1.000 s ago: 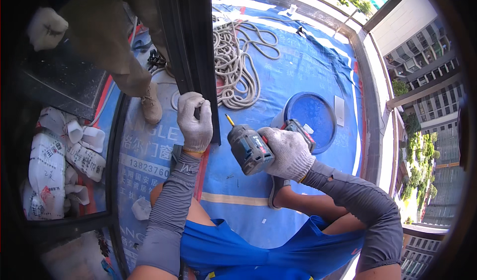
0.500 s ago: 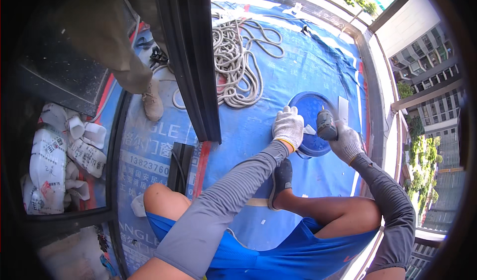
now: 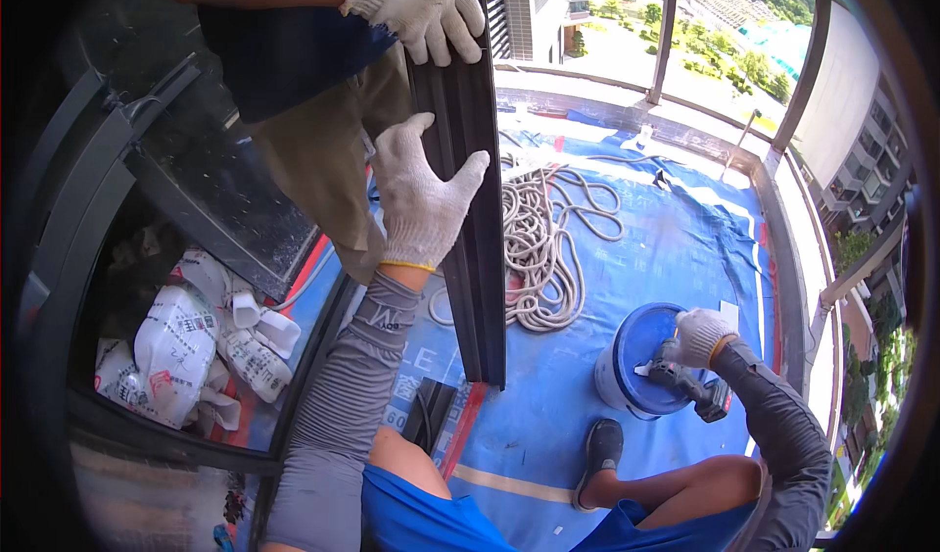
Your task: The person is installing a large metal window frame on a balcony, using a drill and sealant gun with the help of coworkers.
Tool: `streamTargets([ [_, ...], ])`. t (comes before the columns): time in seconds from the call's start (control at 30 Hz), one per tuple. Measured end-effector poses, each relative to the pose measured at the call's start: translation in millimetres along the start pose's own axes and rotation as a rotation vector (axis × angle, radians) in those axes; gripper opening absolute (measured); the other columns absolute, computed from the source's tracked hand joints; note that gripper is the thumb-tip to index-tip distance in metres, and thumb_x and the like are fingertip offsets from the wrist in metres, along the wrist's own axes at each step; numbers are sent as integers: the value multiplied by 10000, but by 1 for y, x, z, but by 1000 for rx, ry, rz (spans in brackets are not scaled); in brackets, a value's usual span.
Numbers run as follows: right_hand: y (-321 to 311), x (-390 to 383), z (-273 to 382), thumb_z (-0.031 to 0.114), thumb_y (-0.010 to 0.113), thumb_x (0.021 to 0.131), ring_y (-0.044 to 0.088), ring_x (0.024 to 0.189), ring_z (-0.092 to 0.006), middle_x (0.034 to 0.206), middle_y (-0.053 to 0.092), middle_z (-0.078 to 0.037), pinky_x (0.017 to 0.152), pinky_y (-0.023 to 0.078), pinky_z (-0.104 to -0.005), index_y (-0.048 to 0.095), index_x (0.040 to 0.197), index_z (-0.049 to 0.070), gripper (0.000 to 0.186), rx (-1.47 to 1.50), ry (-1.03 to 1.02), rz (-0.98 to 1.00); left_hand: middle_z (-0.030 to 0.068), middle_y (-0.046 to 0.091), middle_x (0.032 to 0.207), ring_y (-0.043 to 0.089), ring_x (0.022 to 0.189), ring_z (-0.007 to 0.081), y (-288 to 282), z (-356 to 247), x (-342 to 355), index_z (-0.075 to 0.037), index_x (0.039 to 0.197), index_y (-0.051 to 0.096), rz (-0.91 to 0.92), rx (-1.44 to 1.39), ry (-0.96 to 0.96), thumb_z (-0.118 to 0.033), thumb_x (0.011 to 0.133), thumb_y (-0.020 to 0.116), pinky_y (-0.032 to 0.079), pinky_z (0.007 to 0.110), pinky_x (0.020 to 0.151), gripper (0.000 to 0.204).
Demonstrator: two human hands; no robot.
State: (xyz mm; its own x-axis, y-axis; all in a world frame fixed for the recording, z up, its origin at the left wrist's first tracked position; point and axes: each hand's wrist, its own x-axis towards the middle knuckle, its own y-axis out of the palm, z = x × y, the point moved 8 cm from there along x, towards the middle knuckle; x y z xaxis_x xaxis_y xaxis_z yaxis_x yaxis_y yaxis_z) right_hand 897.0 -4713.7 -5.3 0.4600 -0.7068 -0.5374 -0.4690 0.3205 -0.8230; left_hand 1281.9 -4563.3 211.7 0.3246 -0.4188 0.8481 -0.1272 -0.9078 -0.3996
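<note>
My left hand (image 3: 423, 192), in a white knit glove, is raised with thumb and fingers spread beside a dark metal frame post (image 3: 472, 258). It holds nothing; whether its fingertips touch the post I cannot tell. Low on the right, my gloved right hand (image 3: 701, 337) has its fingers closed at a grey cordless drill (image 3: 688, 384). That drill lies tilted over the lid of a blue bucket (image 3: 627, 381), its battery end sticking out past the rim. A small white piece (image 3: 643, 368) lies beside the drill on the lid.
Another person's gloved hand (image 3: 431, 18) grips the post higher up, their trousers (image 3: 318, 165) behind it. Coiled rope (image 3: 543, 248) lies on the blue floor sheet (image 3: 666, 248). White wrapped bundles (image 3: 181, 341) sit at left. A low wall and railing (image 3: 671, 23) border the floor.
My left hand has left the bucket and risen leftward to the post, opening. The drill, upright before, is now lowered onto the bucket lid. The view has tilted up, showing the other person's hand.
</note>
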Motion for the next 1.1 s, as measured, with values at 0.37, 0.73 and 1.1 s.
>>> streamTargets([
  [0.37,-244,44,117,612,394,1055,627,1176,-282,1330,605,-228,996,513,-391,483,1455,5,732,1587,-715,-465,251,402,1352,392,1340,387,22,31,-38,55,1416,361,59,-179,-410,-364,708,930,331,503,1177,1001],
  [0.73,-284,-21,126,375,504,1049,628,1126,-413,1255,597,-281,976,492,-475,510,1361,-37,517,900,-797,-1359,230,528,1370,549,1251,370,-19,25,-239,86,1435,321,119,-188,-597,-108,930,641,387,460,1129,629],
  [1.1,-253,-184,192,287,849,665,700,945,-332,1009,692,-115,818,574,-404,654,1055,68,488,1148,-1311,-406,190,589,1273,570,1198,359,-66,-38,-159,28,1277,528,587,-483,-835,-355,869,767,439,431,1061,609],
])
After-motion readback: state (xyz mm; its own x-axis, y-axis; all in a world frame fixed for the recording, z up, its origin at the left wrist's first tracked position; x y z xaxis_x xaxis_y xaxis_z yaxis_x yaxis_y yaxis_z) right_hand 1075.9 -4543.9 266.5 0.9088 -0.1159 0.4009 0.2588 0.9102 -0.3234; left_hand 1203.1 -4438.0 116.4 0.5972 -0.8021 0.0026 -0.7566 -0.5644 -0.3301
